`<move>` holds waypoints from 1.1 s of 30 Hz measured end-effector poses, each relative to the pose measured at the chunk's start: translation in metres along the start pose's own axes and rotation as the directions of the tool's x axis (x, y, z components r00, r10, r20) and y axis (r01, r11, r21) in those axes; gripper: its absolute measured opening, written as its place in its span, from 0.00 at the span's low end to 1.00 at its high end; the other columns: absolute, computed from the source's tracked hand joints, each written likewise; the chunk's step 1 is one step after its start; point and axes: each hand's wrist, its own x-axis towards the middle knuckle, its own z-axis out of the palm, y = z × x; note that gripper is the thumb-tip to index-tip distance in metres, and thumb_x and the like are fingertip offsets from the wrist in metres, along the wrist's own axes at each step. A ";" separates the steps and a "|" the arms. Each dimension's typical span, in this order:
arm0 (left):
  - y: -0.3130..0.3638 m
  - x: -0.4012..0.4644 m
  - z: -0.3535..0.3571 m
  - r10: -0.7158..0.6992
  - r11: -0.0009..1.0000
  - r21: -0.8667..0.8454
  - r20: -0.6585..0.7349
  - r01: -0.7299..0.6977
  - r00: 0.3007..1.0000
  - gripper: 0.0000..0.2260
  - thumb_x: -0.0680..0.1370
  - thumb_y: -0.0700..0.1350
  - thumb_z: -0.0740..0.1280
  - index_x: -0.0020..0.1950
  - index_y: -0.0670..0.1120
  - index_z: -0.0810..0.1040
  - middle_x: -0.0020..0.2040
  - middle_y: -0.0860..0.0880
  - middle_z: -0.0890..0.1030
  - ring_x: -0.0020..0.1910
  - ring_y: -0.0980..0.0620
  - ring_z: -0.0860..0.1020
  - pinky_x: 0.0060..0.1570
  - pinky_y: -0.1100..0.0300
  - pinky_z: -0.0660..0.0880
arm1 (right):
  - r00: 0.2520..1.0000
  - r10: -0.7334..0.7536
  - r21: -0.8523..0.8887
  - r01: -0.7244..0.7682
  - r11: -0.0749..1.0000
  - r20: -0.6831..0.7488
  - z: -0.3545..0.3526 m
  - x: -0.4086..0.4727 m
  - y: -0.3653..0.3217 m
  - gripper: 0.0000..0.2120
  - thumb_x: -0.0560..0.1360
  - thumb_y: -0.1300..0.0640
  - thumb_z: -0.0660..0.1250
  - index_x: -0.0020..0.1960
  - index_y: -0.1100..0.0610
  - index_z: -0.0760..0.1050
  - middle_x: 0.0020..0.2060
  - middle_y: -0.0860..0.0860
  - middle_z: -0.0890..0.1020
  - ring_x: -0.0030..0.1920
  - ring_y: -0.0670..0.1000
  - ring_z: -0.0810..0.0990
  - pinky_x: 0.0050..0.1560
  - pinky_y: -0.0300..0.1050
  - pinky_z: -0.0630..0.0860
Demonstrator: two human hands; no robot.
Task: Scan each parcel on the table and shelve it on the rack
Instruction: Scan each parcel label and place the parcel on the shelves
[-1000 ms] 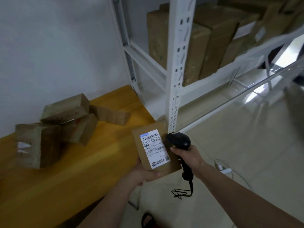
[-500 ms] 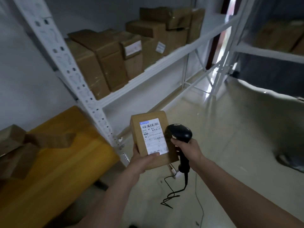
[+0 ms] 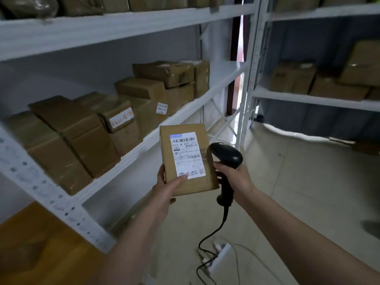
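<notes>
White rack (image 3: 131, 27) with two shelves in view, both loaded with brown boxes. On the lower shelf (image 3: 181, 114), a row of cartons (image 3: 82, 130) packed side by side and stacked toward the far end, two with small white labels on their fronts. On the upper shelf, more boxes, only their bottoms in view. To the right of the rack, a second rack (image 3: 314, 97) with further cartons. Below the rack's near post, a corner of yellow table (image 3: 41, 243).

In front of the lower shelf, near its edge but clear of it, parcel (image 3: 187, 159) held upright, label face toward the camera. Left hand (image 3: 166, 190) under its bottom left corner, thumb pressed on the label's lower edge, remaining fingers curled behind the box. Right hand (image 3: 234, 175) just right of the parcel, fingers wrapped tight around the handle of a black scanner (image 3: 226, 155), head angled toward the parcel's right edge.

Parcel: flat brown cardboard, taped, white label (image 3: 188, 155) with blue strip, barcodes and print.

Below the scanner, black cable trailing to a white adapter (image 3: 220, 258) on the floor.
</notes>
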 end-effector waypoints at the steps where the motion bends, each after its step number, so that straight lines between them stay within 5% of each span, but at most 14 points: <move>1: 0.010 0.012 0.001 0.012 1.000 -0.011 0.033 -0.012 0.999 0.41 0.62 0.57 0.77 0.71 0.66 0.61 0.62 0.59 0.78 0.62 0.52 0.74 0.65 0.45 0.68 | 1.000 -0.024 -0.004 0.024 1.000 -0.006 0.002 0.011 -0.011 0.03 0.74 0.65 0.71 0.47 0.63 0.79 0.38 0.55 0.84 0.42 0.56 0.85 0.39 0.48 0.79; 4: 0.033 0.045 -0.001 0.046 0.998 -0.056 0.111 -0.040 0.993 0.46 0.58 0.58 0.79 0.72 0.64 0.62 0.59 0.59 0.81 0.62 0.52 0.77 0.67 0.45 0.68 | 0.996 -0.092 -0.015 0.092 0.996 -0.013 0.009 0.038 -0.038 0.04 0.74 0.66 0.71 0.49 0.64 0.79 0.40 0.55 0.84 0.43 0.57 0.85 0.36 0.46 0.79; 8: 0.058 0.091 0.001 0.073 0.985 -0.169 0.186 -0.041 0.980 0.44 0.56 0.55 0.83 0.69 0.60 0.69 0.56 0.56 0.84 0.53 0.55 0.83 0.49 0.57 0.78 | 0.987 -0.159 0.000 0.159 0.987 -0.004 0.015 0.066 -0.063 0.11 0.74 0.65 0.72 0.55 0.65 0.79 0.42 0.57 0.83 0.45 0.58 0.84 0.43 0.53 0.81; 13: 0.078 0.126 0.026 0.006 0.952 -0.301 0.182 0.050 0.983 0.40 0.50 0.51 0.85 0.62 0.53 0.78 0.51 0.51 0.86 0.55 0.49 0.82 0.46 0.52 0.81 | 0.986 -0.162 0.037 0.164 0.986 -0.035 0.006 0.089 -0.073 0.09 0.74 0.61 0.72 0.53 0.59 0.80 0.42 0.52 0.84 0.44 0.51 0.84 0.46 0.46 0.77; 16: 0.092 0.141 0.042 -0.015 0.946 -0.317 0.178 0.072 0.984 0.41 0.48 0.50 0.85 0.59 0.50 0.79 0.48 0.49 0.86 0.56 0.47 0.79 0.47 0.50 0.81 | 0.985 -0.168 0.072 0.171 0.983 -0.038 0.002 0.104 -0.080 0.11 0.74 0.60 0.72 0.56 0.58 0.80 0.41 0.50 0.85 0.39 0.47 0.84 0.38 0.41 0.77; 23: 0.123 0.180 0.070 0.015 0.978 -0.208 0.139 0.015 0.990 0.20 0.70 0.48 0.76 0.59 0.45 0.79 0.56 0.45 0.83 0.57 0.49 0.78 0.62 0.46 0.76 | 0.995 -0.097 0.106 0.097 0.990 -0.009 -0.012 0.159 -0.093 0.14 0.73 0.55 0.73 0.56 0.58 0.77 0.50 0.59 0.82 0.47 0.59 0.81 0.49 0.60 0.78; 29: 0.148 0.237 0.105 0.000 0.999 -0.049 0.164 0.008 0.986 0.15 0.74 0.56 0.71 0.58 0.54 0.75 0.56 0.51 0.78 0.62 0.40 0.73 0.68 0.46 0.70 | 0.992 -0.122 0.137 0.124 0.983 -0.024 -0.032 0.242 -0.124 0.17 0.69 0.56 0.77 0.55 0.58 0.78 0.50 0.58 0.84 0.47 0.56 0.85 0.48 0.57 0.81; 33: 0.161 0.290 0.156 0.052 0.998 -0.048 0.158 -0.045 0.986 0.11 0.74 0.58 0.71 0.50 0.55 0.76 0.49 0.58 0.78 0.52 0.51 0.76 0.64 0.52 0.72 | 0.985 -0.159 0.170 0.167 0.971 -0.062 -0.059 0.311 -0.152 0.16 0.69 0.57 0.77 0.54 0.53 0.79 0.48 0.56 0.86 0.47 0.55 0.86 0.46 0.56 0.82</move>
